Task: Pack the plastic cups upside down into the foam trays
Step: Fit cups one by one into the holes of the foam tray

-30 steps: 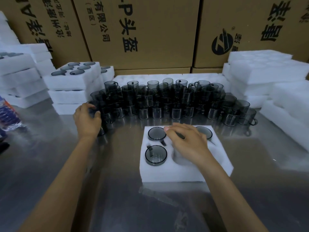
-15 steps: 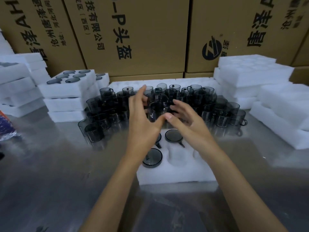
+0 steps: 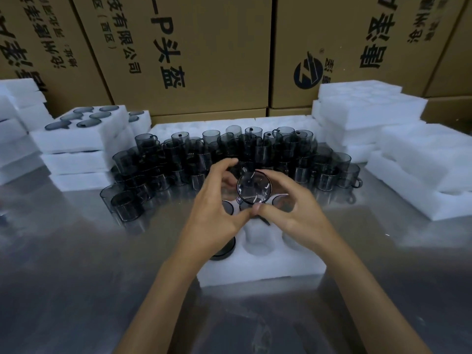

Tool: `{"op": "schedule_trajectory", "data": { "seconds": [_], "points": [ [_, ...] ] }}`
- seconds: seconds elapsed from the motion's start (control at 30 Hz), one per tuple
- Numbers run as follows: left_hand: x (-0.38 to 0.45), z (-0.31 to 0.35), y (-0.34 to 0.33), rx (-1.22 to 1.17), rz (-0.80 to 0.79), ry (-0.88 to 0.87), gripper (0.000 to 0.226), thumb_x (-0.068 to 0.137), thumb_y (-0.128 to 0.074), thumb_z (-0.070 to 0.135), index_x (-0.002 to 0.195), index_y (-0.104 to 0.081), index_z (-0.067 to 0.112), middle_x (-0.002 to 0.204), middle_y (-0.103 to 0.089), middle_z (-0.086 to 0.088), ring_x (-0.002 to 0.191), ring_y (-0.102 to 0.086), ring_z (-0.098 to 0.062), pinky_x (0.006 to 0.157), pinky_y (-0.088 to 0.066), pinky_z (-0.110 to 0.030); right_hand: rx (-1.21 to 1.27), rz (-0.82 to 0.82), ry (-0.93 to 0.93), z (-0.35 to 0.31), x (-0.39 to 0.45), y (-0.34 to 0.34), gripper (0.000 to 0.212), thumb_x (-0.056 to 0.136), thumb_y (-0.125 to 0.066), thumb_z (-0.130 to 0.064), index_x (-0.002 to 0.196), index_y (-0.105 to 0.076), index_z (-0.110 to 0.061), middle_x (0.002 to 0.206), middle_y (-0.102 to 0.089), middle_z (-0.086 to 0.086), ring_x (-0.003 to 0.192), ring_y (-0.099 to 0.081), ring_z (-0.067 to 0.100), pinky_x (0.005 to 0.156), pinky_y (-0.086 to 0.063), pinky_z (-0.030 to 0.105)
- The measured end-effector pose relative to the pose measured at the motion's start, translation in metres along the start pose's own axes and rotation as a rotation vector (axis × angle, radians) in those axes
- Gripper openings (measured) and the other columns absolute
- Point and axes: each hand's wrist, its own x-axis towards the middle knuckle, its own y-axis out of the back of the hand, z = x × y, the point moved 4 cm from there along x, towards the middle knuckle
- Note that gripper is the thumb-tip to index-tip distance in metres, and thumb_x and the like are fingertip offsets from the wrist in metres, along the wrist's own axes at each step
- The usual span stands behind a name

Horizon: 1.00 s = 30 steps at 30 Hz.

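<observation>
A smoky grey plastic cup [image 3: 253, 187] hangs above the white foam tray [image 3: 263, 269], its round base facing me. My left hand [image 3: 217, 213] and my right hand [image 3: 293, 208] both hold it, fingers curled round its sides and thumbs meeting beneath it. The tray lies on the steel table just in front of me. Dark upside-down cups fill some of its holes, partly hidden by my hands; the near middle hole [image 3: 256, 241] shows bare foam. A crowd of loose grey cups [image 3: 229, 159] stands behind the tray.
Packed foam trays [image 3: 79, 134] are stacked at the back left. Stacks of unfilled foam trays [image 3: 370, 108] rise at the right, and more [image 3: 421, 172] lie at the table's right edge. Cardboard boxes [image 3: 184, 52] wall off the back. Two cups [image 3: 122, 203] stand apart at the left.
My left hand took a cup from the pile at the left and carried it to the middle. My right hand left the tray and joined it; both hands now hold the cup, lower, over the tray.
</observation>
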Motion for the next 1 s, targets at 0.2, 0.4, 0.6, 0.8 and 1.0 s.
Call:
{"op": "schedule_trajectory", "data": {
  "seconds": [0.2, 0.4, 0.6, 0.8, 1.0],
  "points": [
    [-0.002, -0.007, 0.013, -0.169, -0.347, 0.307, 0.072, 0.072, -0.088, 0.023, 0.134, -0.055, 0.041, 0.113, -0.064, 0.003, 0.101, -0.065, -0.007, 0.097, -0.053, -0.037, -0.047, -0.205, -0.102, 0.006, -0.001, 0.011, 0.024, 0.085, -0.077, -0.017, 0.107, -0.072, -0.026, 0.102, -0.073, -0.005, 0.097, -0.067, 0.021, 0.09, -0.052, 0.036],
    [-0.006, -0.012, 0.023, -0.229, -0.503, 0.397, 0.032, 0.09, -0.073, 0.02, 0.12, -0.071, 0.028, 0.111, -0.074, 0.006, 0.108, -0.068, -0.008, 0.099, -0.049, -0.026, -0.201, -0.354, -0.141, 0.011, -0.006, 0.018, 0.021, 0.077, -0.083, -0.036, 0.097, -0.076, -0.036, 0.096, -0.073, -0.018, 0.089, -0.064, -0.006, 0.075, -0.042, 0.006],
    [-0.006, -0.016, 0.021, -0.257, -0.449, 0.396, 0.022, 0.084, -0.074, 0.027, 0.105, -0.079, 0.021, 0.105, -0.077, 0.003, 0.104, -0.07, -0.012, 0.096, -0.052, -0.026, -0.198, -0.391, -0.166, 0.009, -0.007, 0.021, 0.026, 0.076, -0.084, -0.037, 0.098, -0.077, -0.049, 0.097, -0.062, -0.009, 0.093, -0.055, 0.012, 0.078, -0.04, 0.016],
    [-0.007, -0.019, 0.014, -0.235, -0.444, 0.396, 0.017, 0.082, -0.079, 0.014, 0.098, -0.079, 0.016, 0.093, -0.077, -0.003, 0.089, -0.07, -0.013, 0.094, -0.052, -0.03, -0.25, -0.501, -0.185, 0.011, -0.01, 0.02, 0.04, 0.074, -0.086, -0.039, 0.108, -0.073, -0.054, 0.104, -0.056, 0.0, 0.102, -0.05, 0.009, 0.081, -0.036, 0.012],
    [-0.004, -0.018, 0.012, -0.142, -0.298, 0.345, 0.021, 0.076, -0.074, 0.043, 0.085, -0.081, 0.026, 0.1, -0.07, 0.008, 0.097, -0.065, -0.003, 0.086, -0.044, -0.018, -0.355, -0.226, -0.154, 0.017, -0.004, 0.026, 0.051, 0.076, -0.064, -0.069, 0.124, -0.064, -0.051, 0.132, -0.051, -0.032, 0.135, -0.033, -0.004, 0.116, -0.027, 0.03]
  ]
}}
